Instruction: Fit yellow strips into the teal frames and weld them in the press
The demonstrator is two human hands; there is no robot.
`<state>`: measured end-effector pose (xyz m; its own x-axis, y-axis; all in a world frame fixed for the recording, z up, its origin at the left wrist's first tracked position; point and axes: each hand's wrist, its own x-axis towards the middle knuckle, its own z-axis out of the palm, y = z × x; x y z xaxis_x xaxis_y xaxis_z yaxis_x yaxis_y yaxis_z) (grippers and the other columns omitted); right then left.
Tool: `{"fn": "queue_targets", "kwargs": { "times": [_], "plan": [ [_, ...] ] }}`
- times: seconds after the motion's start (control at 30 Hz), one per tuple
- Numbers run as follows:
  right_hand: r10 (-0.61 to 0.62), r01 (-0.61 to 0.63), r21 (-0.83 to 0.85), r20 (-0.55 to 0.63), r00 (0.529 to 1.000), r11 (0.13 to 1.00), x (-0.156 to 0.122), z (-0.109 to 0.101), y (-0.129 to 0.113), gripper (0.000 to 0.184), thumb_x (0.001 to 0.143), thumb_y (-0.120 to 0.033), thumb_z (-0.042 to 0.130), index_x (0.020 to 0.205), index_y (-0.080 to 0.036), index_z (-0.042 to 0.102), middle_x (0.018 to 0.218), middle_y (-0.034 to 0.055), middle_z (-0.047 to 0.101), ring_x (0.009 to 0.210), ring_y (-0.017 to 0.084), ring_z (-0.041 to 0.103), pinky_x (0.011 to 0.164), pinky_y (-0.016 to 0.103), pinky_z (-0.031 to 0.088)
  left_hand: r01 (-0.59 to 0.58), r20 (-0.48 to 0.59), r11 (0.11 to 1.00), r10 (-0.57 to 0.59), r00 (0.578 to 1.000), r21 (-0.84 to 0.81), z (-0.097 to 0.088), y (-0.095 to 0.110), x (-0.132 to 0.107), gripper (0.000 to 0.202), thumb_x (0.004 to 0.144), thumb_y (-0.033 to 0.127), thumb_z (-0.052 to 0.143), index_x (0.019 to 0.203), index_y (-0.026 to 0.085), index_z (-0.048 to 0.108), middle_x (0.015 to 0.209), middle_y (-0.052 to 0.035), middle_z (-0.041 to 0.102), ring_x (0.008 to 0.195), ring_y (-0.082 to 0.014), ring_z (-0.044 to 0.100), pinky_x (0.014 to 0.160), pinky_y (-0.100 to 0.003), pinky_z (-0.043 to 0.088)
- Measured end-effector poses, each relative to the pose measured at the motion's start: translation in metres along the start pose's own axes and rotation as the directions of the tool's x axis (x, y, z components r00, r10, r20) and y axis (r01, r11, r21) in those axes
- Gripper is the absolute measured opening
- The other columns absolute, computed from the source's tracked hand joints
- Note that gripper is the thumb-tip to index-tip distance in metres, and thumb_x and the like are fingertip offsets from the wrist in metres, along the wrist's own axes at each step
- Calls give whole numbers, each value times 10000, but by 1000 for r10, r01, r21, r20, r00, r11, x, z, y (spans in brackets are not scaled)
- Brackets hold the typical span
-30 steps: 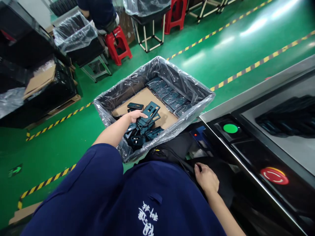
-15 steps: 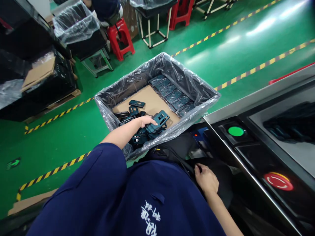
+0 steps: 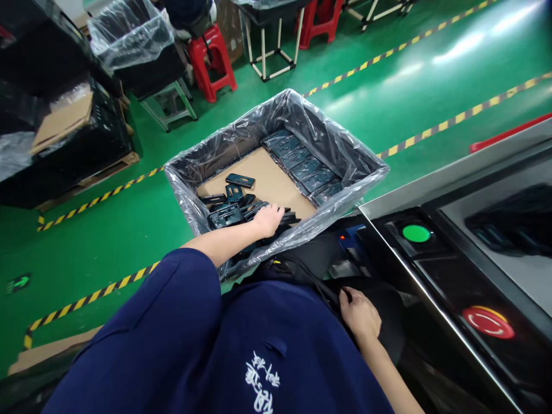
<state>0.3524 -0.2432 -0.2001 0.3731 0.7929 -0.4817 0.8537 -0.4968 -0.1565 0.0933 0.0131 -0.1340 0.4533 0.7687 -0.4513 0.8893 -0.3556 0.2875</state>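
My left hand [image 3: 268,221] is inside a plastic-lined bin, closed around flat dark plastic parts with slots [image 3: 290,217] that now stand edge-on. Loose parts of the same kind [image 3: 226,215] lie in a heap beside and under that hand. A single dark part [image 3: 240,180] lies apart on the cardboard sheet [image 3: 263,172]. Along the far right wall of the bin runs a row of plastic-wrapped dark parts [image 3: 297,161]. My right hand [image 3: 361,313] rests low against my dark clothing, its fingers curled in; what they hold, if anything, is hidden.
The bin's clear liner [image 3: 190,201] folds over its rim. To the right stands a machine with a green button [image 3: 416,233] and a red emergency stop [image 3: 488,322]. Red stools [image 3: 211,63] and a lined crate [image 3: 133,40] are at the back. Yellow-black tape [image 3: 448,123] marks the floor.
My left hand has turned over, knuckles up, and the slotted part that faced up is now tilted edge-on with others. My right hand has stayed put.
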Motion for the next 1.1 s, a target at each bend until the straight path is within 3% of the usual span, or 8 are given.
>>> {"fn": "queue_targets", "kwargs": {
  "times": [0.2,0.33,0.47,0.67,0.8,0.93,1.1],
  "plan": [
    [-4,4,9,-8,1000,1000,-1,-1,1,444,951,-371,357,1158,-144,678,1221,101,646,1113,288,590,955,367,462,-39,109,992,26,994,121,17,4,-1,637,799,349,657,1356,157,415,1327,-212,452,1220,-360,473,983,-455,420],
    [-2,2,13,6,1000,1000,-1,-4,-1,450,945,-365,359,1164,-138,680,1222,107,646,1112,295,591,969,382,457,-47,197,992,23,980,118,11,-2,5,773,750,435,704,1400,167,384,1370,-240,437,1259,-395,439,1009,-468,393],
    [-6,6,18,-6,1000,1000,-1,-5,-3,445,941,-353,365,1158,-134,684,1211,115,652,1107,286,595,981,374,450,-29,293,996,5,956,80,3,-1,14,957,554,366,855,1383,165,422,1342,-249,498,1280,-429,428,1034,-481,373],
    [9,-9,30,19,1000,999,-3,-4,1,440,957,-375,356,1174,-157,671,1240,97,636,1130,289,582,969,379,455,12,354,1000,-12,935,3,-4,10,25,1072,360,249,919,1331,111,487,1284,-284,556,1243,-459,479,1039,-475,382],
    [22,-23,48,12,1000,999,-4,-4,2,424,960,-370,370,1173,-159,670,1239,91,635,1135,289,579,972,377,453,31,382,999,-26,924,-7,-8,15,33,1154,368,206,895,1409,94,411,1230,-263,609,1188,-435,549,1010,-445,419],
    [27,-27,52,-1,1000,998,-6,-4,2,416,963,-369,372,1163,-165,675,1237,85,637,1127,293,583,963,382,458,32,397,999,-36,917,18,-14,14,45,1228,391,170,852,1492,147,309,1255,-224,614,1175,-398,567,991,-409,443],
    [8,-7,52,-22,1000,999,-7,-2,4,421,959,-364,373,1156,-149,677,1229,92,643,1112,291,591,964,370,457,-8,367,999,-7,930,38,-19,10,55,1190,440,194,809,1516,256,306,1420,-192,485,1205,-408,541,987,-420,449]
  ]
}}
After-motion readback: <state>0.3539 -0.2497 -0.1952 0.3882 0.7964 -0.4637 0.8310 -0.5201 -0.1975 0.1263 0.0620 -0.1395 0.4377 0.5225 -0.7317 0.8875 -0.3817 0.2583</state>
